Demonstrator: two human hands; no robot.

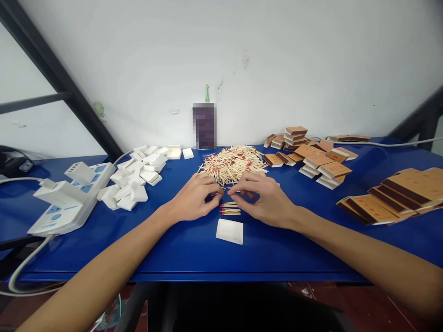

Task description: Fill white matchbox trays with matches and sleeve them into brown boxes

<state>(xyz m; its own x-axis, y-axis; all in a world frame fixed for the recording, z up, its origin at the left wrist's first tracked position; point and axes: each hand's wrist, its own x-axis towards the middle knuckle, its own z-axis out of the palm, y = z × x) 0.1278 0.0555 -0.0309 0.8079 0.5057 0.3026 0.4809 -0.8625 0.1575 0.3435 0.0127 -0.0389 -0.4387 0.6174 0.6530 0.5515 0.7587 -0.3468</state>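
Observation:
My left hand (195, 196) and my right hand (265, 196) rest on the blue table (180, 249), fingertips almost meeting just below a big pile of red-tipped matches (232, 162). Each hand's fingers are pinched on matches at the pile's near edge. A small row of matches (230, 210) lies lined up between the two hands. One empty white inner box tray (230, 231) sits on the table just in front of that row, untouched.
A heap of white inner trays (136, 177) lies at the left beside a white power strip (71, 196) with plugs and cables. Brown outer matchbox sleeves (313, 157) are piled at back right, and flat sleeves (394, 196) lie at far right.

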